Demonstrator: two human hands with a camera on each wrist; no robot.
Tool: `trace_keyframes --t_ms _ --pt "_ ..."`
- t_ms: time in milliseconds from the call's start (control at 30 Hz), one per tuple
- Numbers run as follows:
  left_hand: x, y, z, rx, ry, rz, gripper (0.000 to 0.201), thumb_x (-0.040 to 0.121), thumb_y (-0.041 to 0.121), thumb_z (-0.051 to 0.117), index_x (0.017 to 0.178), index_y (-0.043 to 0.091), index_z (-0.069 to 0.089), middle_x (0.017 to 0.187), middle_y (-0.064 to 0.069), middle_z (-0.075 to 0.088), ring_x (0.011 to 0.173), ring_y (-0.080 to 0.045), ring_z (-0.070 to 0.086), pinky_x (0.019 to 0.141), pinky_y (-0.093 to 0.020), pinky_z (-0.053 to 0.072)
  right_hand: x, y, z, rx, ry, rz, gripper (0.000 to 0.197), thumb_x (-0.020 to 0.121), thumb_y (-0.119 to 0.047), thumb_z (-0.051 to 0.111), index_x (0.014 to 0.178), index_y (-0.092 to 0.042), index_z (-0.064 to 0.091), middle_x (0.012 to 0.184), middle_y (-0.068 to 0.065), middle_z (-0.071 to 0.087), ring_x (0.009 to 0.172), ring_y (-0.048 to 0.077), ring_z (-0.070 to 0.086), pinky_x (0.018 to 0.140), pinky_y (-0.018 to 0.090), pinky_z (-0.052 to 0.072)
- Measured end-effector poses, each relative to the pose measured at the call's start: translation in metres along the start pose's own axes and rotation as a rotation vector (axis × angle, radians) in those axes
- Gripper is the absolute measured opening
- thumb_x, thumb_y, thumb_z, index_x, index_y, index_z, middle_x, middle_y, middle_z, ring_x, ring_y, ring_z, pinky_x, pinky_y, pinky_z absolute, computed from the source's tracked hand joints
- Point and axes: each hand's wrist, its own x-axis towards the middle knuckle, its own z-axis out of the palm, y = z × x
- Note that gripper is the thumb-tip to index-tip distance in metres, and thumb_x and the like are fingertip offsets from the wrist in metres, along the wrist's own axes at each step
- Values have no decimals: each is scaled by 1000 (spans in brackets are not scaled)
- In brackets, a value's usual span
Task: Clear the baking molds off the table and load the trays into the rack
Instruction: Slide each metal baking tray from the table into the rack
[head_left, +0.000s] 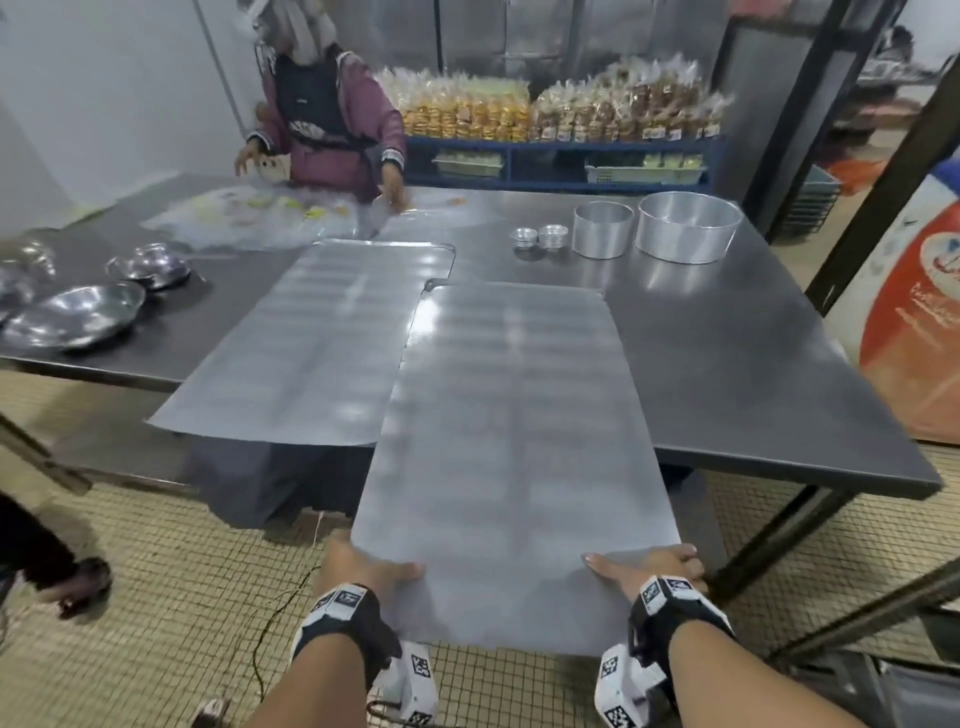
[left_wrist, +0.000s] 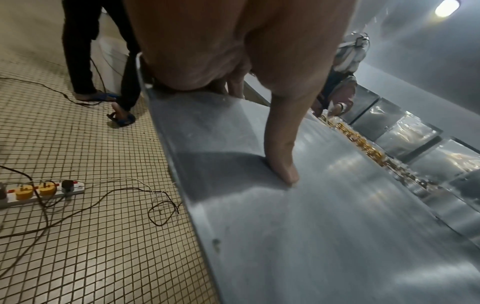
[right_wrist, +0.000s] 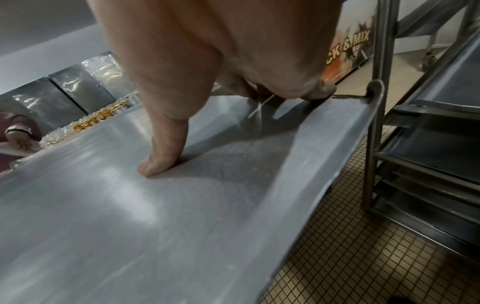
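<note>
Both hands clamped on the near short end of a big flat metal tray (head_left: 511, 441), one at each corner. Left hand (head_left: 363, 564) thumb (left_wrist: 281, 148) pressed flat on top of the sheet, other fingers curled under the edge, mostly hidden. Right hand (head_left: 649, 566) same deal, thumb (right_wrist: 163, 148) on top, rest wrapped under the rim. Tray's far end lying on the steel table (head_left: 753, 364), near end sticking out past the table edge over the tiled floor (head_left: 156, 597), held at the fingers. Second tray (head_left: 322, 332) just left of the held one, edges touching or overlapping, hard to tell which. Way beyond the fingertips: two round cake molds (head_left: 688, 226) and two little stacks of small molds (head_left: 537, 237) at the far right of the table. Metal rack (right_wrist: 415, 144) right beside the right-hand fingers
</note>
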Motion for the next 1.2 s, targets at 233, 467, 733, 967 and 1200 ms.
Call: trace_keyframes --t_ms 233,467,733,967,1200 --pt "23 -20 -63 -92 24 -52 66 46 13 99 98 5 58 92 -10 70 84 -31 68 81 -41 58 -44 -46 38 -71 -19 -54 163 35 -74 84 153 -3 -3 156 13 19 142 36 24 114 56 27" --pt "55 -25 -115 -95 43 -68 75 46 18 97 105 6 53 100 -11 68 92 -33 67 90 -45 55 -72 -89 64 -93 -2 -80 147 37 -69 88 149 -1 21 148 15 33 136 36 36 112 46 35" --pt "93 -14 -157 -91 86 -128 66 46 18 97 99 6 58 96 -12 71 89 -33 68 89 -47 56 -85 -139 88 -98 -42 -149 131 35 -65 90 142 -7 40 141 15 41 129 37 43 109 47 38" --pt "141 12 -172 -79 108 -179 61 62 15 93 108 -3 59 105 -18 68 97 -37 65 88 -43 54 -83 -202 96 -55 -29 -213 122 40 -58 92 137 -7 41 141 16 39 132 37 36 109 52 35" --pt "200 54 -195 -66 117 -204 49 70 19 87 104 -4 59 94 -17 65 88 -38 64 78 -38 51 -72 -277 104 40 -46 -225 121 26 -55 95 126 -5 47 130 17 56 120 39 53 100 47 47"
